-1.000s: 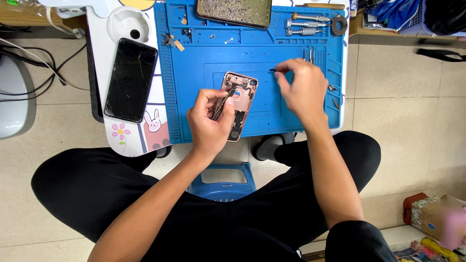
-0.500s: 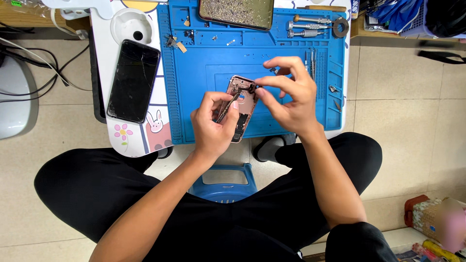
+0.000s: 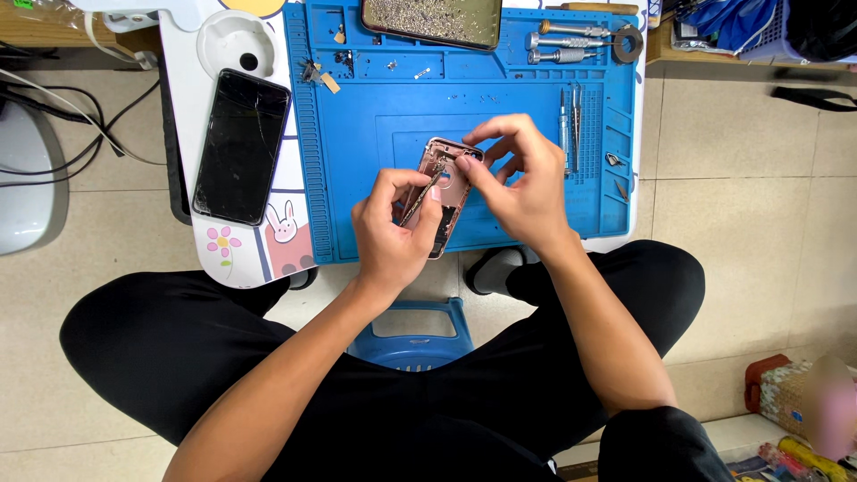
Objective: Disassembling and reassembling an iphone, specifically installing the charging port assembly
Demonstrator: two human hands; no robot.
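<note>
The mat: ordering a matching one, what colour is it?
Blue, clear in the head view: mat.

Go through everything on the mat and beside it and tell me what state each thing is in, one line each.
Pink phone housing: opened, no screen, insides exposed, lying on the blue mat.
Left hand: gripping tweezers, tips inside the housing.
Right hand: fingertips on the housing's top end.
Black phone: face up, screen dark and cracked.
Screwdrivers: lying flat at the mat's top edge.
</note>
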